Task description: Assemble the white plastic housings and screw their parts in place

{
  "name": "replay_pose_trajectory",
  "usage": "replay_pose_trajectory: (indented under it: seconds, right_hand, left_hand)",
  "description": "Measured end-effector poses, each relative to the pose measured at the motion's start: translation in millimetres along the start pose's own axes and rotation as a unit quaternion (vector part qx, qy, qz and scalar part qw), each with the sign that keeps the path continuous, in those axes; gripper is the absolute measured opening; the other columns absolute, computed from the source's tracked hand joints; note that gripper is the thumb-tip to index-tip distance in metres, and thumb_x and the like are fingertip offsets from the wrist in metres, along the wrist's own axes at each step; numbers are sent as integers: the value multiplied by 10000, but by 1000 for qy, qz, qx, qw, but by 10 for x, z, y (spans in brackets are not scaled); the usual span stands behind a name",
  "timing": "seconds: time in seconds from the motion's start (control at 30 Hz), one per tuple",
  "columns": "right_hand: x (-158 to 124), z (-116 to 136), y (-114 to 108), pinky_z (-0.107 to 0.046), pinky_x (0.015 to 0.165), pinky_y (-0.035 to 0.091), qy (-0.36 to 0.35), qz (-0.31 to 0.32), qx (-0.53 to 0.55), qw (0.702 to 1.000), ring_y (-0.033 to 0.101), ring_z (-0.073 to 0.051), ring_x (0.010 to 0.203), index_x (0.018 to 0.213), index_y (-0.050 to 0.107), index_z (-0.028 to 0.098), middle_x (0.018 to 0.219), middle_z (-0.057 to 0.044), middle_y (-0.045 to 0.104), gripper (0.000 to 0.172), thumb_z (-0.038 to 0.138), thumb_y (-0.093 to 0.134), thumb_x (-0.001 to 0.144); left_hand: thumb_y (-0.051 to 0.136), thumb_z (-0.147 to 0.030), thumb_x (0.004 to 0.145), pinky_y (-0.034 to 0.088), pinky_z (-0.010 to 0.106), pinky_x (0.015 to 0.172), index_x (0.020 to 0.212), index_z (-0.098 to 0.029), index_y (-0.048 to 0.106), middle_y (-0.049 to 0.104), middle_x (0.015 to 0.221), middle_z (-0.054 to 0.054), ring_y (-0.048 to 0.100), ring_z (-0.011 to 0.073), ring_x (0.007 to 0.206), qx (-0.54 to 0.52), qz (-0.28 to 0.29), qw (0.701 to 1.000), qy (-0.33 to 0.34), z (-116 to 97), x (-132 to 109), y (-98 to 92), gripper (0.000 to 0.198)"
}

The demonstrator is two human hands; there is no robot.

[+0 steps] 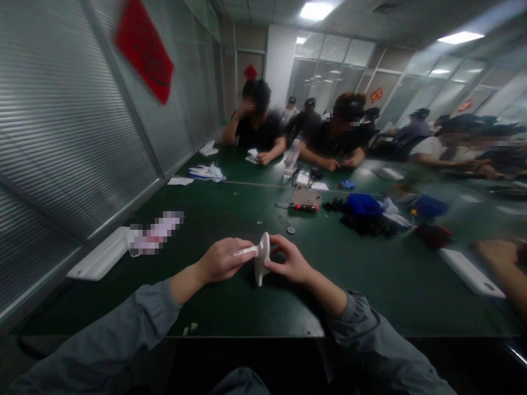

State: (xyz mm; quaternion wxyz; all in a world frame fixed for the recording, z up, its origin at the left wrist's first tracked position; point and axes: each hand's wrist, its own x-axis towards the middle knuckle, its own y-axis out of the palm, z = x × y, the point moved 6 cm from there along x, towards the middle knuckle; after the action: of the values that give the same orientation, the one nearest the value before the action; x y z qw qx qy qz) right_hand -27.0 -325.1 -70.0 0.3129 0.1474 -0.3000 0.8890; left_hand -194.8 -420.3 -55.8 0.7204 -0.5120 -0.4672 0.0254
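Over the near half of the dark green table [230,219], both hands hold one glossy white piece with a narrow handle and a broad, flat plate [262,258], the plate standing on edge between them. The left hand [224,260] is closed around the narrow handle; the right hand [290,259] pinches the plate with thumb and forefinger, a rounded gap left between those two. Whether the plate's lower end touches the table, I cannot tell. Just beyond the hands lies a small, round grey disc [291,230]; farther off, a screwdriver with a red and black handle [307,208] lies beside a beige, grid-patterned pad [307,195]. To their right, a bright blue tray [363,203] sits among small black parts [362,225].
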Motion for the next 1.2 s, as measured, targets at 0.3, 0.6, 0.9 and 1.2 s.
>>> replay_pose_trajectory:
  seconds: [0.3,0.6,0.9,1.2]
  right_hand:
    - [-3,-82,33,-336,800,531,88,20,69,993,619,-213,985,1257,593,166,1112,-92,654,513,457,700,848]
    - [-2,80,-23,-341,770,545,-15,-3,-27,1000,608,-213,955,1270,563,183,1102,-97,628,574,421,765,789]
    - [-17,163,-79,-375,853,569,-84,-21,-63,994,572,-238,1108,1389,482,259,1254,-106,572,691,345,802,782]
    - [-24,85,-84,-384,846,581,-70,-16,-58,996,562,-257,1143,1412,470,257,1289,-124,545,688,350,779,804]
  left_hand:
    - [505,-151,936,552,358,834,1295,-210,530,659,1177,118,638,214,1031,35,18,999,24,-70,22,-6,364]
    - [625,-224,906,540,338,784,1222,-184,558,691,1074,101,667,209,944,-40,5,998,-38,2,45,-25,325]
    - [659,-273,888,537,305,822,1109,-193,623,696,1038,52,673,172,942,-242,-29,936,-254,195,-34,125,237]
    - [624,-214,914,542,366,909,1116,-218,671,650,1135,82,639,190,1065,-294,-29,928,-228,181,-23,185,207]
